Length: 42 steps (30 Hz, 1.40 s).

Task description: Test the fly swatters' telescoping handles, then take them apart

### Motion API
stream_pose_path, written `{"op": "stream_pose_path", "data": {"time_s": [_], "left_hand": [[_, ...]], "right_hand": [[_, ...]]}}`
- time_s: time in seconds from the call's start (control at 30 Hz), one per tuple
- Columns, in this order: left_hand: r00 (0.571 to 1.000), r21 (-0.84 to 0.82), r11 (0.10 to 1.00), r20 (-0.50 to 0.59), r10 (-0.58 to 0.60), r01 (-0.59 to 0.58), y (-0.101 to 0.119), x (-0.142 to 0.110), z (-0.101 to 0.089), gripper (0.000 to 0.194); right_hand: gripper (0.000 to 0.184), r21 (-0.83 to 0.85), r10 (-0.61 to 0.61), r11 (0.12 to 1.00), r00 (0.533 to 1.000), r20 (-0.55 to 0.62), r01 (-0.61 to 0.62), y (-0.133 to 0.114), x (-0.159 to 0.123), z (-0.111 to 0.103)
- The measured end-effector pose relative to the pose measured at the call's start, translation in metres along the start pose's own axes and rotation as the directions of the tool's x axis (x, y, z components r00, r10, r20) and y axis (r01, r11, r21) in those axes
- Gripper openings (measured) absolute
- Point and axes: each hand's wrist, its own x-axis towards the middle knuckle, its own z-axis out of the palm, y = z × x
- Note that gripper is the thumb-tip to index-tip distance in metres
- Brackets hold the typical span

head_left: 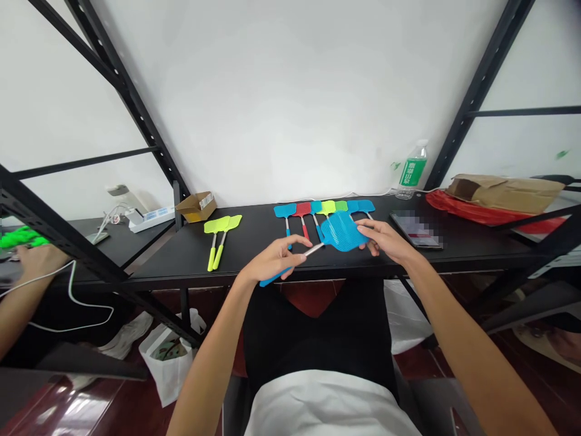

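Note:
A blue fly swatter (345,232) is held tilted above the front of the black table, between my two hands. My left hand (275,257) is closed around its shaft, just above the blue handle. At the other end, my right hand (379,237) pinches the right edge of the mesh head. Behind it lies a row of several fly swatters, among them a blue one (285,211), a red one (303,209) and a yellow-green one (327,208); the held head hides parts of some. Farther left, two yellow-green fly swatters (218,233) lie side by side.
A phone (416,230) lies to the right, with a water bottle (412,171) behind it. An open cardboard box (197,208) stands at the back left. Black shelf posts (481,85) frame both sides. At far left is another person's hand (40,263).

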Motion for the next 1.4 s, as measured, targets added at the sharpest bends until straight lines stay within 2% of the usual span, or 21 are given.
{"op": "stream_pose_path", "data": {"time_s": [0.07,0.1,0.2,0.27,0.3,0.4,0.53,0.63,0.77,1.03,1.17,1.27,1.33,1.4], "left_hand": [[0.985,0.002,0.999,-0.168,0.036,-0.037,-0.005,0.0,-0.01,0.043],[0.961,0.006,0.999,-0.271,0.05,-0.05,-0.01,0.001,-0.015,0.043],[0.836,0.02,0.999,-0.547,0.043,-0.038,-0.034,0.004,-0.034,0.042],[0.771,0.02,1.0,-0.637,0.006,0.009,-0.055,0.006,-0.047,0.046],[0.758,0.034,0.998,-0.652,-0.01,0.043,-0.064,0.006,-0.052,0.048],[0.758,0.2,0.953,-0.651,-0.043,0.226,-0.086,0.004,-0.059,0.049],[0.745,0.495,0.711,-0.665,-0.06,0.499,-0.09,0.006,-0.049,0.042],[0.731,0.55,0.597,-0.676,-0.092,0.584,-0.083,0.008,-0.038,0.042],[0.725,0.551,0.565,-0.677,-0.128,0.614,-0.08,0.011,-0.037,0.045],[0.73,0.595,0.495,-0.671,-0.129,0.633,-0.085,0.037,-0.053,0.044],[0.735,0.596,0.5,-0.665,-0.131,0.628,-0.081,0.048,-0.057,0.041],[0.741,0.585,0.526,-0.656,-0.142,0.618,-0.079,0.041,-0.056,0.046],[0.77,0.62,0.537,-0.632,-0.089,0.572,-0.078,0.031,-0.05,0.053],[0.822,0.7,0.52,-0.57,-0.005,0.489,-0.08,0.02,-0.042,0.063]], "right_hand": [[0.045,0.016,-0.03,0.999,0.999,0.011,0.03,0.006,0.003,0.0],[0.043,0.009,-0.036,0.999,0.999,0.01,0.036,0.009,0.004,0.0],[0.04,-0.039,-0.016,0.999,1.0,-0.007,0.016,0.015,0.006,0.005],[0.039,-0.059,-0.005,0.998,1.0,-0.01,0.005,0.017,0.007,0.008],[0.039,-0.066,-0.004,0.998,1.0,-0.011,0.004,0.018,0.008,0.009],[0.04,-0.088,-0.005,0.996,1.0,-0.013,0.004,0.021,0.009,0.011],[0.041,-0.104,-0.004,0.995,1.0,-0.017,0.003,0.024,0.012,0.011],[0.043,-0.107,-0.004,0.994,1.0,-0.009,0.003,0.027,0.013,0.01],[0.045,-0.122,0.004,0.992,1.0,-0.004,-0.004,0.029,0.015,0.011],[0.041,-0.174,-0.016,0.985,1.0,-0.017,0.013,0.029,0.017,0.011],[0.04,-0.178,-0.024,0.984,1.0,-0.016,0.02,0.031,0.018,0.01],[0.04,-0.18,-0.025,0.983,1.0,-0.014,0.022,0.032,0.018,0.01],[0.04,-0.186,-0.028,0.982,0.999,-0.019,0.024,0.033,0.018,0.01],[0.039,-0.192,-0.033,0.981,0.999,-0.025,0.028,0.033,0.018,0.01]]}}
